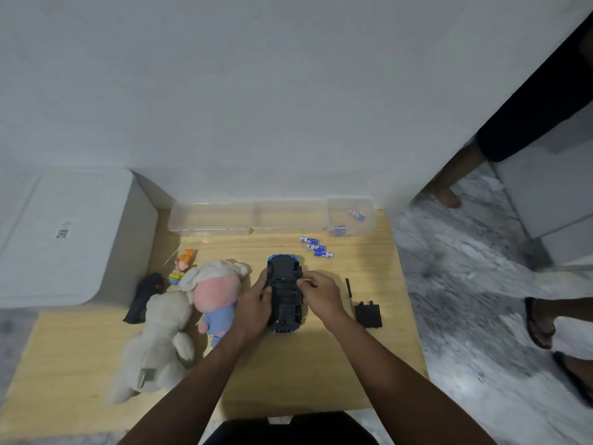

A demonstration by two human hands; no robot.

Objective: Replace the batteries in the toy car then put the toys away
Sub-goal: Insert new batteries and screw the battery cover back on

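A blue toy car [285, 292] lies upside down on the wooden table [305, 374], black underside up. My left hand [255, 305] grips its left side. My right hand [322, 293] rests at its right side, fingers pinched on a thin stick-like thing by the wheel. The black battery cover [368, 315] lies off to the right, next to a small black screwdriver [348, 287]. Three loose blue-and-white batteries [316, 247] lie beyond the car. More batteries [356, 215] sit in a small clear tub [351, 216].
Plush toys lie left of the car: a beige one [157, 342], a pink-faced one [216, 293], a small orange-haired figure [183, 264] and a black object [144, 298]. Clear bins [211, 218] line the wall. A white box [64, 239] stands left. Other people's feet [542, 322] are on the right floor.
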